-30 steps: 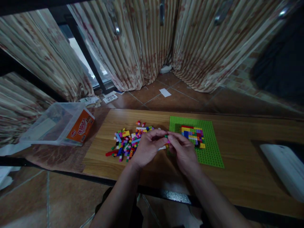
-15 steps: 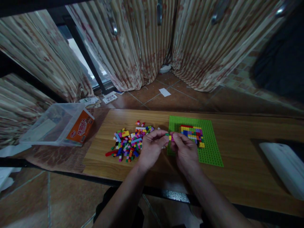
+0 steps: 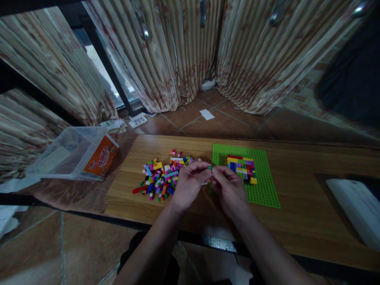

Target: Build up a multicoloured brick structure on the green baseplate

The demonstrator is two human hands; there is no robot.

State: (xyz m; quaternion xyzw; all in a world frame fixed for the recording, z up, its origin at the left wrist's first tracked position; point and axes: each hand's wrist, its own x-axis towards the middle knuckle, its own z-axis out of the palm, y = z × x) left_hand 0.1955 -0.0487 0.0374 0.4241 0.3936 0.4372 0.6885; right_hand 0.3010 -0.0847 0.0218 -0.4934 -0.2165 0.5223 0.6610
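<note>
Fingertips of my left hand [image 3: 191, 180] and my right hand [image 3: 229, 186] meet over the front of the table, both pinched closed. Between them a small green toy brick [image 3: 209, 168] peeks out; any other bricks in the grip are hidden by the fingers. Left of my hands lies a loose pile of mixed coloured toy bricks [image 3: 163, 178]. Behind my right hand, a green baseplate [image 3: 263, 194] carries a low multicoloured brick build [image 3: 242, 167], with a yellow brick [image 3: 253, 181] at its near right corner.
A clear plastic box [image 3: 68, 154] with an orange label stands at the table's left end. On the right lies a white flat object [image 3: 353, 206]. The wooden table [image 3: 297, 221] ends at a dark front edge. Curtains [image 3: 184, 55] hang beyond the tiled floor.
The yellow and pink bricks that showed between my fingertips are now covered, leaving mainly the green one visible. My fingertips have drawn closer together, and the view has shifted slightly.
</note>
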